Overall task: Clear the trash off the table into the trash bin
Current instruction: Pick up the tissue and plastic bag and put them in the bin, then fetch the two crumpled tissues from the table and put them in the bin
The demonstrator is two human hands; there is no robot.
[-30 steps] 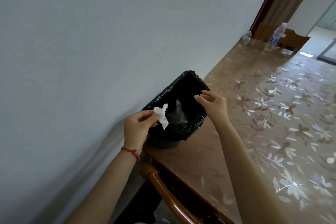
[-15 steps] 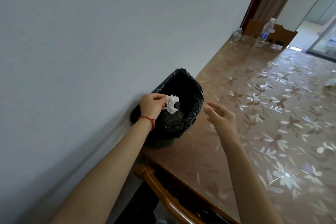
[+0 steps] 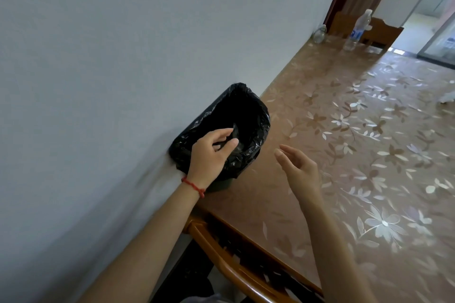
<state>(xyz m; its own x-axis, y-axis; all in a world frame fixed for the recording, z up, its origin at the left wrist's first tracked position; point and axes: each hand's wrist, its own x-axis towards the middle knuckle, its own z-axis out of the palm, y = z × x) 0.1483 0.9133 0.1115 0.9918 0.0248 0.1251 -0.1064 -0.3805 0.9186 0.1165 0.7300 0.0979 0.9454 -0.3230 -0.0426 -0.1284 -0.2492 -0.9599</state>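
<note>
A small trash bin (image 3: 256, 115) lined with a black plastic bag stands on the table against the white wall. My left hand (image 3: 209, 152), with a red string at the wrist, hovers over the bin's near rim with loose fingers and holds nothing. My right hand (image 3: 299, 170) hangs above the table just right of the bin, fingers relaxed and empty. A pale scrap (image 3: 237, 134) shows faintly deep inside the bag. A piece of white paper trash (image 3: 446, 98) lies at the table's far right edge, partly cut off.
The table (image 3: 344, 145) has a brown floral cover. A plastic water bottle (image 3: 357, 29) and a small glass jar (image 3: 319, 34) stand at its far end by a wooden chair back (image 3: 379, 32). Another wooden chair (image 3: 234, 268) sits at the near edge.
My left hand carried the white tissue over the bin and let it go; the tissue is gone from my fingers. My right hand drew back from the bin's rim to the right.
</note>
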